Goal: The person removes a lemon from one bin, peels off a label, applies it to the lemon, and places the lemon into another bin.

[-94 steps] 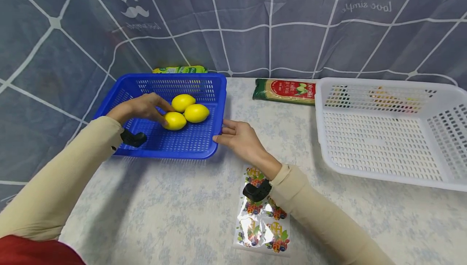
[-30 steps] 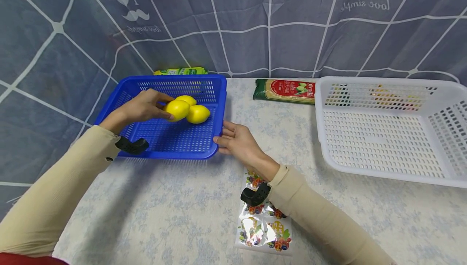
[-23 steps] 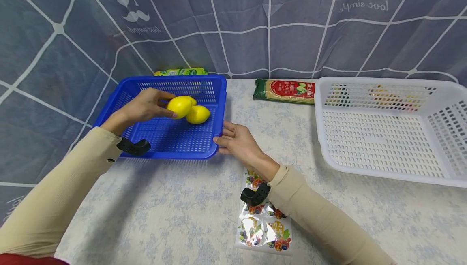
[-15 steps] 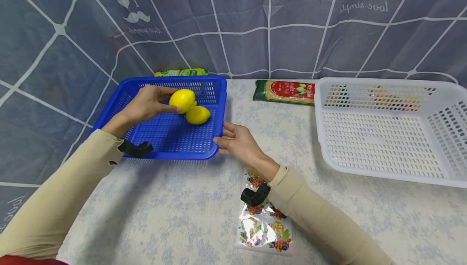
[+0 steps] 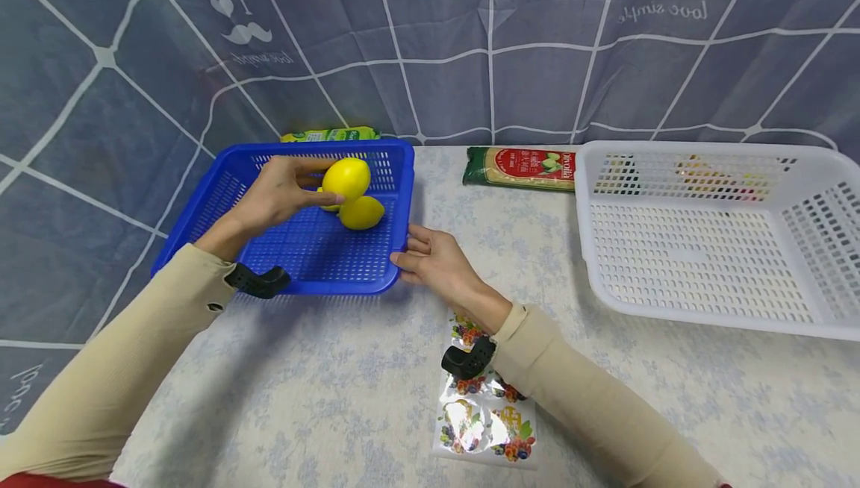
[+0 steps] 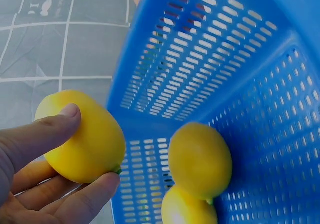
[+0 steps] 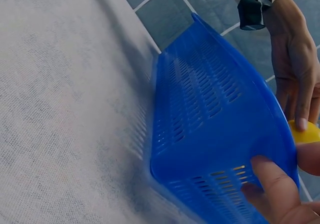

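Note:
My left hand holds a yellow lemon between thumb and fingers, raised over the blue plastic basket. In the left wrist view the thumb lies across the held lemon, with fingers beneath it. Inside the basket sit two more lemons: one is in plain sight, while the other is mostly hidden behind the held lemon. At the basket's right side my right hand grips the rim. The right wrist view shows its fingers against the basket's outer wall.
A white slotted basket stands on the right, with colourful items partly visible through its back wall. Beside it lies a red and green spaghetti packet. A green packet lies behind the blue basket. A shiny fruit-print sheet lies under the right forearm.
My left hand has taken hold of one lemon and lifted it off the basket floor, moving up and to the right. The right hand keeps its grip on the rim.

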`<state>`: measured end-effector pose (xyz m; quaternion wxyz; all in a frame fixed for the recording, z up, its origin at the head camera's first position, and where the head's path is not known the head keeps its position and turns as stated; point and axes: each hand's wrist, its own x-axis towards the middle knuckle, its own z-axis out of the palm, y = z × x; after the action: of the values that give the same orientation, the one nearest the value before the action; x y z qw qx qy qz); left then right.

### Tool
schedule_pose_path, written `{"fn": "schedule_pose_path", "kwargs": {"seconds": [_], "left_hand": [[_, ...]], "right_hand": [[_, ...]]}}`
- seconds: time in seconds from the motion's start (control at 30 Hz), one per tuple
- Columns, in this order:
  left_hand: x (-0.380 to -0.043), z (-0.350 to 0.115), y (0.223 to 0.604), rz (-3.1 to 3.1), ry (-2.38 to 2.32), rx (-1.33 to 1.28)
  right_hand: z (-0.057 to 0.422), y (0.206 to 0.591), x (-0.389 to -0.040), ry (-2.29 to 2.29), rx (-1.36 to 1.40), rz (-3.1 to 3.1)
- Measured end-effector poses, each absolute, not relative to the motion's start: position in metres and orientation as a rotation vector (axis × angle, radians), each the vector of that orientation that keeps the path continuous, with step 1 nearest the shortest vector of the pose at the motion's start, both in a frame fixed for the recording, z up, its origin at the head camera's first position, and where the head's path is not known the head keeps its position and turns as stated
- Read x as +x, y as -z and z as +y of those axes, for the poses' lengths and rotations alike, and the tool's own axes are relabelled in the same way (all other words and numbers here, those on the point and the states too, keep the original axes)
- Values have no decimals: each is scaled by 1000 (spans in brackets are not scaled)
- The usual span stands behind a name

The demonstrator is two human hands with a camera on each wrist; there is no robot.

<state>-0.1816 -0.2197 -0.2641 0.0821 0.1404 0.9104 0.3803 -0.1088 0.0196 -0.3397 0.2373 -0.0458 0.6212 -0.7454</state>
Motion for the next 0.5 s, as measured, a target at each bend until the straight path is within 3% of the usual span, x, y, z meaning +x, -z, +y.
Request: {"fn": "schedule_pose_path", "kwargs": {"seconds": [0.5], "left_hand": [[-178, -197, 260, 2742, -1125, 511]], "right_hand": [[24, 344, -107, 1998, -122, 1855]]}}
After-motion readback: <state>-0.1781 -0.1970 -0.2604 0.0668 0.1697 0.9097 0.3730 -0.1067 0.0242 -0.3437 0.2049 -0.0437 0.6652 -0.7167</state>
